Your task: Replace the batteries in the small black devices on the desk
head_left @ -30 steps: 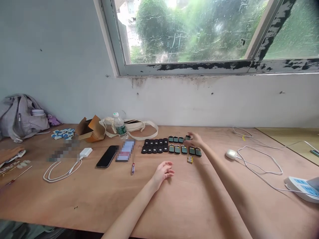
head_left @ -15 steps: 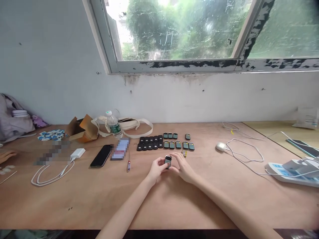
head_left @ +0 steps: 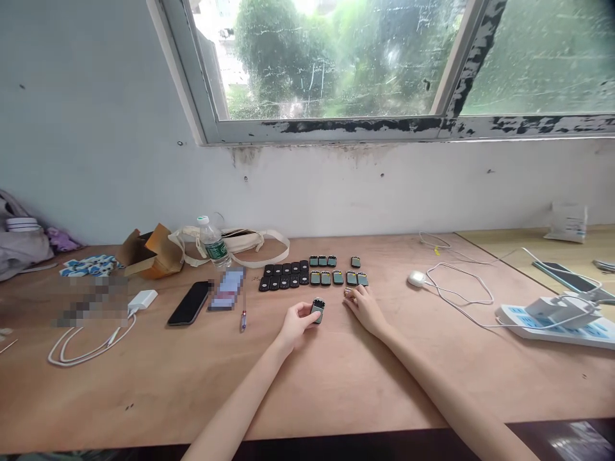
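My left hand (head_left: 296,325) grips a small module with a grey-green panel and a dark top edge (head_left: 318,311) between thumb and fingers, just above the table. To its right, my right hand (head_left: 364,308) rests low on the table with bent fingers closed over a few small light pieces (head_left: 347,292), mostly hidden by the fingertips. Just beyond that hand lie similar grey-green modules (head_left: 338,278) in short rows. Left of them are several black oval-cornered casings (head_left: 284,282) in two tight rows.
On the left are a black phone (head_left: 189,303), a pixelated sheet, a small screwdriver (head_left: 243,320), a water bottle (head_left: 214,243), an open cardboard box (head_left: 152,253) and a white charger with cable (head_left: 143,299). A power strip (head_left: 552,323) and loose white cables lie on the right.
My right hand has left the module and moved right and forward to the small pieces. My left hand still holds the module. The view has shifted slightly.
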Motion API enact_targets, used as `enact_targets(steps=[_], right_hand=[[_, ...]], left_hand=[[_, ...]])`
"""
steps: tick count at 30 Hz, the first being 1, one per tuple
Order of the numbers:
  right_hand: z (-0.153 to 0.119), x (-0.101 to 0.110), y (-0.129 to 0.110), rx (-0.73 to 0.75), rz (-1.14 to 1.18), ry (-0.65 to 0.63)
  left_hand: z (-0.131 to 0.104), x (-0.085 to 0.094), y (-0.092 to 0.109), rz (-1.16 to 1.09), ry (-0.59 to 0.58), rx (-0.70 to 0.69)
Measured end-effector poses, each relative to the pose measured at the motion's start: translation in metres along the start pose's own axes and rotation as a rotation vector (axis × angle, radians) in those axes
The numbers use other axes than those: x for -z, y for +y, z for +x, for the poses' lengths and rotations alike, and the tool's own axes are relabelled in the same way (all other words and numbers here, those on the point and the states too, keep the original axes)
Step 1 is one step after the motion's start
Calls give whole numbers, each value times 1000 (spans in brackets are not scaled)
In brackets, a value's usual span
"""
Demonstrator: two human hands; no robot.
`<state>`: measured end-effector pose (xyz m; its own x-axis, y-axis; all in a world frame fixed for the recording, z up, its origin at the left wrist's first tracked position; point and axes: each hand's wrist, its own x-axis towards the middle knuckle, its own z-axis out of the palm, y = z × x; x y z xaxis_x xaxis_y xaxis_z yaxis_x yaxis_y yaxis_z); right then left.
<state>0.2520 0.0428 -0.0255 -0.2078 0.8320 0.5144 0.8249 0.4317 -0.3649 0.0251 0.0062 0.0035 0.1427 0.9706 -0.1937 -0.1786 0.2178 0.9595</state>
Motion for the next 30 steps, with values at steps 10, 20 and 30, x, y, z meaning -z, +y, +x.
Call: enact_targets(steps=[10, 20, 30], right_hand=[[-12, 0, -48, -248, 605, -86], [-18, -10, -72, -344, 946, -41], [-16, -20, -73, -173, 703, 69]], left_hand=[[4, 1, -8, 168, 8, -160], [-2, -2, -4, 290, 20, -287], [-4, -3, -8, 452, -5, -345]])
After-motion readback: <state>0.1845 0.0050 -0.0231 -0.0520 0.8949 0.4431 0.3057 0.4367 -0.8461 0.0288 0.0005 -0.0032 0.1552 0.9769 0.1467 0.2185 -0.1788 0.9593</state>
